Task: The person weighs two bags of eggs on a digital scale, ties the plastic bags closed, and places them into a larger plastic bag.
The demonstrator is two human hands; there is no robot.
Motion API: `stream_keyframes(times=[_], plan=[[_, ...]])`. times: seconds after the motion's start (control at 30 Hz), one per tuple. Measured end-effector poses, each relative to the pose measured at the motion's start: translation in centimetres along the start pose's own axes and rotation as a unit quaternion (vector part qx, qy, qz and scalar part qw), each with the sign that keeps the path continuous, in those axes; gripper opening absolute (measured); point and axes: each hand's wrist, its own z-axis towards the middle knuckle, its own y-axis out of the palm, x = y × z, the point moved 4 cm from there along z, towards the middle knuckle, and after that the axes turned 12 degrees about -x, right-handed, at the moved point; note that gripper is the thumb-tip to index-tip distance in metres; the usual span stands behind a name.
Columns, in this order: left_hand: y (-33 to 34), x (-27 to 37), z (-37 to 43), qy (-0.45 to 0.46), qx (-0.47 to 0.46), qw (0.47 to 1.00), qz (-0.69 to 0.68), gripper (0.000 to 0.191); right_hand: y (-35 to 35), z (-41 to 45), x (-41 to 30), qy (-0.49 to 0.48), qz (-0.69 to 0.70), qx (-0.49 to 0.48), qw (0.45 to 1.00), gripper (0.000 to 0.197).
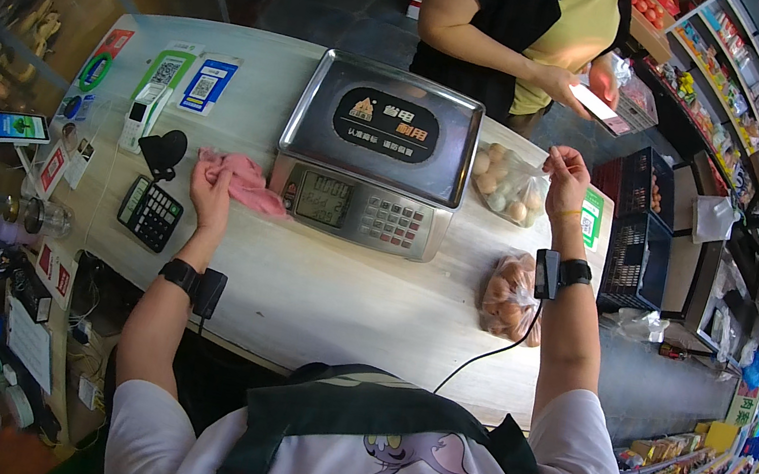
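Note:
My left hand rests on the counter with a pink cloth under and between its fingers. At the counter's far right edge, my right hand pinches the gathered top of a clear plastic bag of eggs, which lies on the counter. A second plastic bag, holding brown round items, lies nearer to me by my right forearm. A digital scale with a bare metal tray stands between my hands. Left of the cloth are a black calculator and a small black stand.
Beyond the counter stands a person holding a phone. Payment cards, a card reader and glass jars are at the left. Stacked dark crates and stocked shelves flank the right side.

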Motion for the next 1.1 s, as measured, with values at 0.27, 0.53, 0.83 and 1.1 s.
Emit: stream_keyframes(times=[0.27, 0.53, 0.83, 1.1], plan=[[7.3, 10.4, 1.9, 0.257, -0.176, 0.933, 0.18, 0.023, 2.0, -0.5, 1.0, 0.042, -0.008, -0.018, 0.999, 0.01], [17.7, 5.8, 4.7, 0.13, -0.3, 0.848, 0.418, 0.078, 1.7, -2.0, 0.5, 0.11, -0.147, -0.073, 0.98, 0.012], [19.9, 4.4, 10.8, 0.127, -0.349, 0.799, 0.473, 0.087, 0.9, -3.9, 0.5, 0.164, -0.234, -0.091, 0.954, 0.051], [22.2, 5.4, 3.0, 0.242, -0.459, 0.786, 0.338, 0.072, 5.3, -5.6, -2.3, -0.025, -0.684, 0.049, 0.727, 0.064]])
